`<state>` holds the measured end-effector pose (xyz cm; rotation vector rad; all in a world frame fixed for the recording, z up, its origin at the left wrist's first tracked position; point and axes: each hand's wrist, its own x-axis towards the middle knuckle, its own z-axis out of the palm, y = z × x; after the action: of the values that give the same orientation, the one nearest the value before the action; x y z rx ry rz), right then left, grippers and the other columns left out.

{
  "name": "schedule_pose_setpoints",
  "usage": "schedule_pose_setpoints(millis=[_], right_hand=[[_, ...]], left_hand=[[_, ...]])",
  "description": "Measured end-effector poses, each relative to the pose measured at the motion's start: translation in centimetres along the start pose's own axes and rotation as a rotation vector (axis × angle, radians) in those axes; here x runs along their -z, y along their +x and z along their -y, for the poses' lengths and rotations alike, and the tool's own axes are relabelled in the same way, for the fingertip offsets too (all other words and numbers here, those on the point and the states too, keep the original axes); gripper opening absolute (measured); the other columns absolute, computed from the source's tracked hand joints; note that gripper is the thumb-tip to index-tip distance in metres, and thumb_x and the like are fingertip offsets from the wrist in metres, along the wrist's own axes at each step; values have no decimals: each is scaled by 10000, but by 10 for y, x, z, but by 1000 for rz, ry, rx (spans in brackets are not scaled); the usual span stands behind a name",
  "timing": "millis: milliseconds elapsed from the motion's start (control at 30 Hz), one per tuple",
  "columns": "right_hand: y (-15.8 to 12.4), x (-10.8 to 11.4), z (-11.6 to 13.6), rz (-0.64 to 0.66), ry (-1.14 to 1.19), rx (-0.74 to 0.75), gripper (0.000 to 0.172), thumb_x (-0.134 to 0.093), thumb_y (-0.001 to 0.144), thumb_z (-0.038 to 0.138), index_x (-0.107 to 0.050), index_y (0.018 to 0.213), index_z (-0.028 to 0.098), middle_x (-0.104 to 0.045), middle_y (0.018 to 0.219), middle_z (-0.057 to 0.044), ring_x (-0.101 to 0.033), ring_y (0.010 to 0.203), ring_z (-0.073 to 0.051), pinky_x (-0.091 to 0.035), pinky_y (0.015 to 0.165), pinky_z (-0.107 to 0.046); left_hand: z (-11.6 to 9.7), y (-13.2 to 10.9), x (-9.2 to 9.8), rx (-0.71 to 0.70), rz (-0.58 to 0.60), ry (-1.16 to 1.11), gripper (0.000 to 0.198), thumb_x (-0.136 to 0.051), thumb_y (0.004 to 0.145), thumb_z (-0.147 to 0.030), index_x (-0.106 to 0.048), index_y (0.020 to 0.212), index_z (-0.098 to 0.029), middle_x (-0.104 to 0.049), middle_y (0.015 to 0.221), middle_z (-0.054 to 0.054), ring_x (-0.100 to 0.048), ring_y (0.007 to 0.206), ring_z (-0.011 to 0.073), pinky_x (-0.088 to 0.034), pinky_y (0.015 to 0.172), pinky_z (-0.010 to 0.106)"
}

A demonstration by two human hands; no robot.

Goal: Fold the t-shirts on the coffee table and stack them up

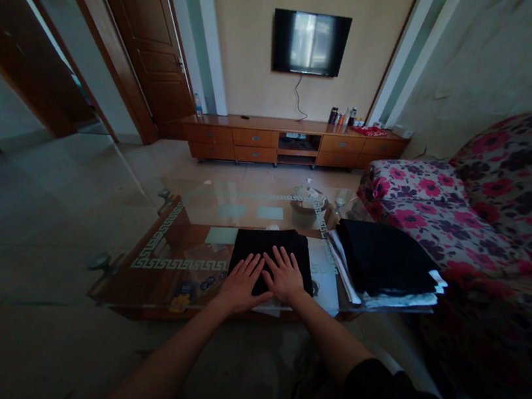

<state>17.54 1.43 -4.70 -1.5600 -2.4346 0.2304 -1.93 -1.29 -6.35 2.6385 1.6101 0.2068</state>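
A folded black cloth [273,239], probably a garment, lies as a flat rectangle on the glass coffee table [178,262]. Flat on its left part rests my left hand [243,283], fingers stretched forward. My right hand [285,276] lies palm down on the cloth beside it, fingers spread, and the two hands nearly meet in the middle. The near edge of the cloth is partly hidden under my hands. To the right, a stack of folded clothes [383,259] sits at the table's right end, black on top with white and pale pieces below.
Several items show through the glass on the shelf below. A round bin [304,213] stands beyond the table's far edge. At right is a flowered sofa [480,223]. A long wooden TV cabinet [255,138] runs along the far wall under a television [309,44].
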Motion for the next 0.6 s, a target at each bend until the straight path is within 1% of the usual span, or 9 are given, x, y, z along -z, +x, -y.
schedule_pose_setpoints(millis=[67,133,233,300,433,500,567,600], right_hand=[[-1,3,-7,-18,2,-36,625,-429,1026,607,-405,1603,369,-145,1742,0,-87,1610,-294,-34,1279,-505],[-1,5,-13,-45,-4,-105,619,-444,1024,599,-418,1597,366,-119,1748,-7,-63,1612,-301,-19,1276,-507],[-1,6,-19,-78,-9,-212,613,-453,1035,543,-397,1612,342,-71,1755,-32,-36,1613,-298,-26,1273,-494],[-1,6,-19,-81,-5,-243,624,-465,1034,530,-380,1620,333,-41,1758,-40,-12,1614,-300,-36,1272,-485],[1,7,-14,-55,7,-280,643,-491,1026,516,-372,1623,307,-25,1760,-74,0,1613,-310,-67,1269,-485],[4,12,-14,-40,16,-373,739,-553,993,519,-329,1640,239,-29,1753,-140,-42,1607,-347,-138,1256,-505],[9,21,-19,-24,33,-543,900,-651,927,519,-261,1650,150,-79,1726,-235,-158,1577,-411,-257,1211,-550],[11,27,-23,-13,49,-620,960,-695,893,504,-244,1644,112,-145,1698,-280,-237,1547,-433,-317,1177,-564]], left_hand=[[5,-3,0,23,-7,9,846,-252,1008,-710,-237,1661,-172,-196,1735,99,-129,1611,264,-170,1292,465],[7,-5,-1,57,-25,24,798,-220,1031,-672,-247,1660,-181,-196,1735,100,-138,1610,258,-179,1291,457],[7,-8,0,92,-46,40,834,-250,1011,-711,-247,1661,-189,-192,1734,112,-139,1609,276,-178,1290,468],[6,-8,0,103,-39,39,852,-254,1002,-726,-242,1663,-188,-185,1734,120,-132,1610,285,-174,1290,477],[11,-12,4,92,38,17,883,-250,995,-735,-216,1666,-161,-147,1737,137,-97,1613,291,-164,1289,480],[14,-18,8,125,78,8,912,-253,988,-739,-200,1666,-131,-117,1737,153,-72,1613,299,-163,1287,483],[15,-27,14,197,117,6,957,-268,977,-743,-188,1659,-76,-81,1731,188,-49,1610,322,-173,1281,492],[14,-32,18,228,145,7,980,-289,969,-743,-185,1654,-50,-62,1726,203,-38,1609,335,-180,1277,496]])
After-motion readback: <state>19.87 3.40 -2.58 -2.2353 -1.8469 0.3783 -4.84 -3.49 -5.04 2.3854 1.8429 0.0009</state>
